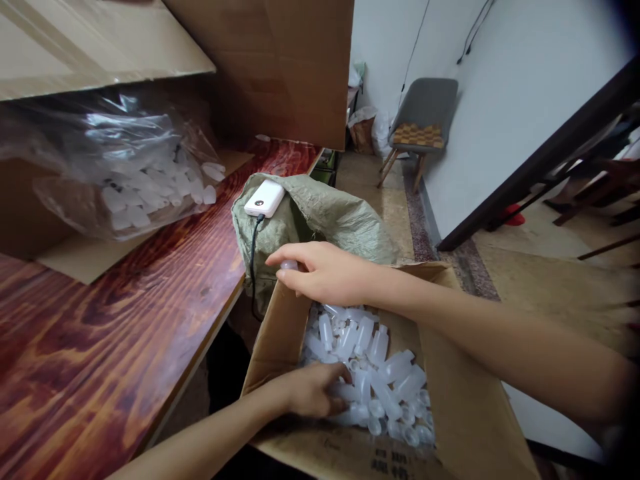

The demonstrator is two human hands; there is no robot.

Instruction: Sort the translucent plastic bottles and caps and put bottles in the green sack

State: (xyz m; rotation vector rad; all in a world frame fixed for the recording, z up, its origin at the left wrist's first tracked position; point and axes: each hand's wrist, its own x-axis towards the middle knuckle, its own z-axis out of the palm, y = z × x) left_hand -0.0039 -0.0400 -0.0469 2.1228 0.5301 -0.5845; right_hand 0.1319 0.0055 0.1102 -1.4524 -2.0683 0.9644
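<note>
An open cardboard box (465, 407) in front of me holds several small translucent white plastic bottles (380, 373). My left hand (313, 390) reaches down into the box, fingers curled among the bottles at its near left side. My right hand (320, 270) hovers over the box's far left corner, fingers closed on one small plastic bottle (289, 265) whose tip shows under the fingers.
A red-brown wooden table (125, 333) lies to the left, carrying a large cardboard box (100, 40) with a clear plastic bag of bottles (125, 173). A green woven sack (325, 213) with a white power bank (264, 199) and black cable sits beyond the box. A grey chair (423, 113) stands by the wall.
</note>
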